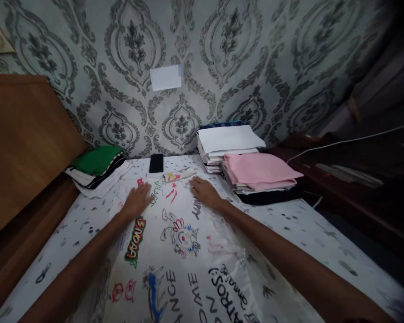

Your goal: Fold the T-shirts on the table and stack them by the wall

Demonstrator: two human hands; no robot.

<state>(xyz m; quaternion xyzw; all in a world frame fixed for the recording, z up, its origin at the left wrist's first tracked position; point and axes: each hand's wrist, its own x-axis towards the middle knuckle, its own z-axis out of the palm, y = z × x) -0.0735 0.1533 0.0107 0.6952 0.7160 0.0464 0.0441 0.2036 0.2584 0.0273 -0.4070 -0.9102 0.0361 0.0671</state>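
A white garment (161,242) covered in coloured drawings and lettering is spread on the bed or table surface in front of me. At its far end is a small raised strip (179,175), perhaps a collar. My left hand (138,200) lies on the garment's upper left side, fingers stretched out and slightly blurred. On the upper right side rests my right hand (204,193), palm down with its fingers extended. Neither hand grips the cloth. My forearms hide parts of both side edges, and the near end runs out of view.
Folded clothes topped with green (97,160) lie at the far left. Two stacks, one topped with white (230,139) and one with pink (261,170), stand at the right. A black phone (156,163) lies by the wall. A wooden panel (23,143) borders the left.
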